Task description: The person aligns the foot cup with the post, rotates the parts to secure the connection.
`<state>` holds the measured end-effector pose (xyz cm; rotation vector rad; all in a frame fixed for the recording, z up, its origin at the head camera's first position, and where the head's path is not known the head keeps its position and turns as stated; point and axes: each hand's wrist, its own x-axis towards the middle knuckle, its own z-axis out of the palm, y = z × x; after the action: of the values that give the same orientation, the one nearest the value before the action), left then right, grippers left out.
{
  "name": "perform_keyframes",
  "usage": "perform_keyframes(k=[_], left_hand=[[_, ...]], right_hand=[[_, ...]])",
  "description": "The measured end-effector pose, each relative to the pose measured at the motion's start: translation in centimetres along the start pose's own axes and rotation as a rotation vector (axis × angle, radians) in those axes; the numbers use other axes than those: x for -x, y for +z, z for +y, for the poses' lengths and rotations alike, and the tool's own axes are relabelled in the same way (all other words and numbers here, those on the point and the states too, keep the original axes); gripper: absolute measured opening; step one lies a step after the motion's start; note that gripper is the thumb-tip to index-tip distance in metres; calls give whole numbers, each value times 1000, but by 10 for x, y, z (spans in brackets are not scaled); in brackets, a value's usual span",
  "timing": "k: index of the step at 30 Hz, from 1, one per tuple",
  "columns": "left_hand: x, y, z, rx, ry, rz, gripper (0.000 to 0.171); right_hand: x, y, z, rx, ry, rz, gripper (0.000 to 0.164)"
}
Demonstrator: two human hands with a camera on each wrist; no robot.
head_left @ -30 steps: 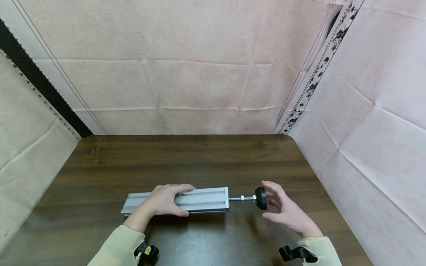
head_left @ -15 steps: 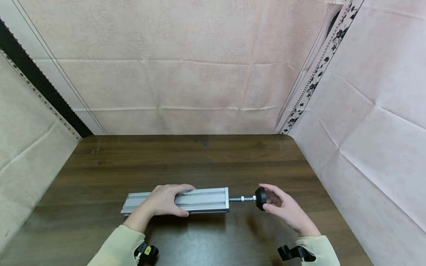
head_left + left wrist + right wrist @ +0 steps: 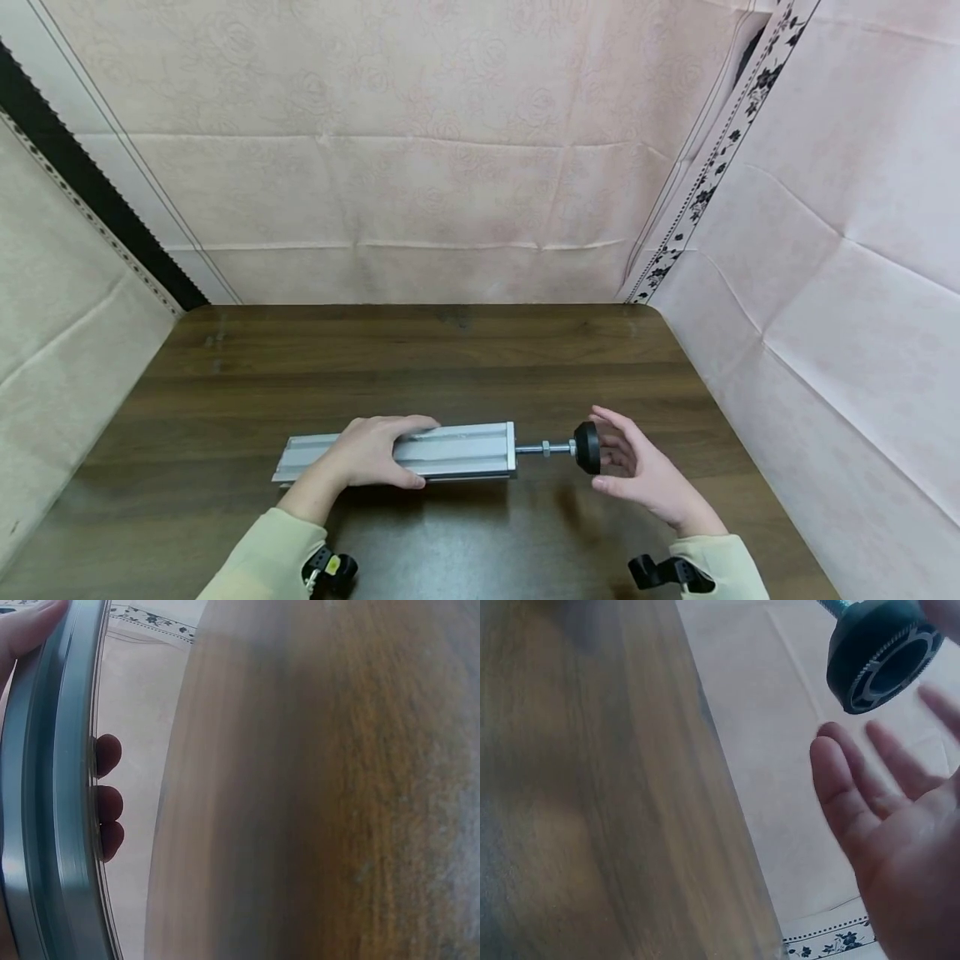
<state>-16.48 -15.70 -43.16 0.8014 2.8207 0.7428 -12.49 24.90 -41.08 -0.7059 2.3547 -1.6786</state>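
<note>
A long aluminium profile [image 3: 461,451] lies crosswise in the head view, raised off the tabletop. My left hand [image 3: 367,450] grips it from above, thumb on the near side; the left wrist view shows curled fingertips [image 3: 109,804] at the grooved profile's edge. From the profile's right end sticks a threaded rod [image 3: 531,448] with a nut, ending in a black levelling foot [image 3: 588,447]. Beside that foot my right hand [image 3: 641,471] is spread loosely. In the right wrist view, fingers stand apart from the foot's ribbed underside; whether the digit at the top corner touches it, I cannot tell.
A brown wooden tabletop [image 3: 420,358] spreads under the hands. Pale patterned cloth [image 3: 450,192] hangs behind it, with more cloth on the left and right sides. Black camera mounts [image 3: 671,572] sit at both wrists.
Half a second ago my right fingers were closed in on the levelling foot; now they have spread and drawn slightly away. The left hand and profile stay put.
</note>
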Motion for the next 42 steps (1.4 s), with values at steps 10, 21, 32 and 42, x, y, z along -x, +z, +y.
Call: perform_keyframes(k=[10, 21, 32, 42], left_hand=[[0, 0, 0, 14, -7, -10, 69], [1, -1, 2, 12, -7, -18, 70], [0, -1, 1, 5, -20, -8, 69], [1, -2, 1, 10, -17, -29, 70]], right_hand=[[-1, -2, 2, 15, -100, -35, 65], [-5, 2, -5, -22, 124, 21, 50], [1, -6, 2, 21, -133, -49, 77], [-2, -6, 1, 10, -180, -89, 56]])
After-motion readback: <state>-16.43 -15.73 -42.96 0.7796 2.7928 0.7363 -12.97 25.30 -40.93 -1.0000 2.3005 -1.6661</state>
